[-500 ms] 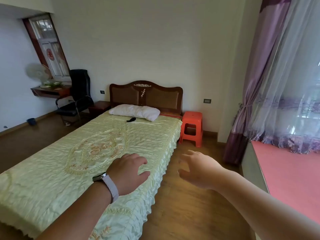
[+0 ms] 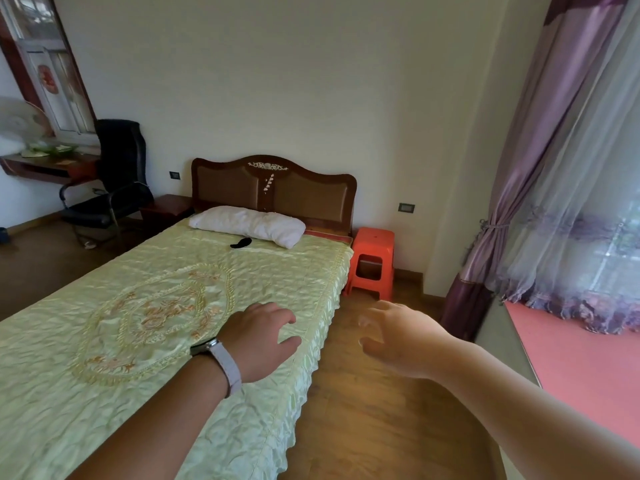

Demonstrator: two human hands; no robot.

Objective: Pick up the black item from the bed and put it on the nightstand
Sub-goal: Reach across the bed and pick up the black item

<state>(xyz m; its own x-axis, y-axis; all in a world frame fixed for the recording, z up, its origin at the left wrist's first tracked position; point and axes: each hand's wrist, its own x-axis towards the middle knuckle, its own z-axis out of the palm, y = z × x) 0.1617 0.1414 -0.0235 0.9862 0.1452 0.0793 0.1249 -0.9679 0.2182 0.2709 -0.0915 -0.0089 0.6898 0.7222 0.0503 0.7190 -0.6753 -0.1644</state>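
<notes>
Both hands hanging open and empty; black item on bed looking small, light, soft — pinching mid-body.

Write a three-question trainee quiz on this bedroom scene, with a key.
1. True or false: the black item lies on the bedspread just in front of the white pillow.
2. What stands right of the bed's head: A) black office chair, B) orange plastic stool, C) fan?
3. Fill in: the left hand and the right hand hold ____.

Key: 1 true; 2 B; 3 nothing.
</notes>
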